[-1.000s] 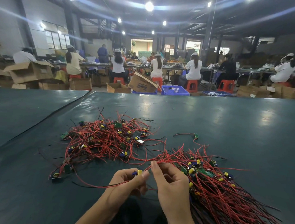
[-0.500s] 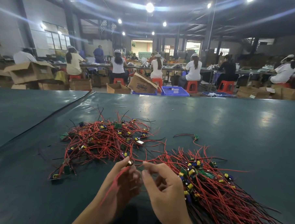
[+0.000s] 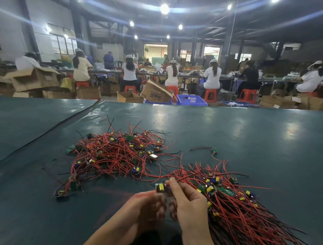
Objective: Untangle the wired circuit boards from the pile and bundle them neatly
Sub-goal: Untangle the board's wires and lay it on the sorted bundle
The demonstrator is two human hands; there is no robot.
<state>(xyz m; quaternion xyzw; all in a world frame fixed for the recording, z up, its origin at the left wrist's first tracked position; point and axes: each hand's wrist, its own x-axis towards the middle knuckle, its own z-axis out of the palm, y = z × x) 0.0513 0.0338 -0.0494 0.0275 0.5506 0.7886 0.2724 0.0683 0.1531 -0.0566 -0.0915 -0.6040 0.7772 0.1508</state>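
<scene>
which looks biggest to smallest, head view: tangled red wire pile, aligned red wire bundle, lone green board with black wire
1-2. aligned red wire bundle, tangled red wire pile: alike, bundle nearer
3. lone green board

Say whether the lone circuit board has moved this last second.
No: the lone circuit board lies where it did, right of the tangled pile.

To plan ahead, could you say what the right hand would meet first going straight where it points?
Likely the red wire crossing just beyond the right hand, then the tangled pile; depth is unclear.
</scene>
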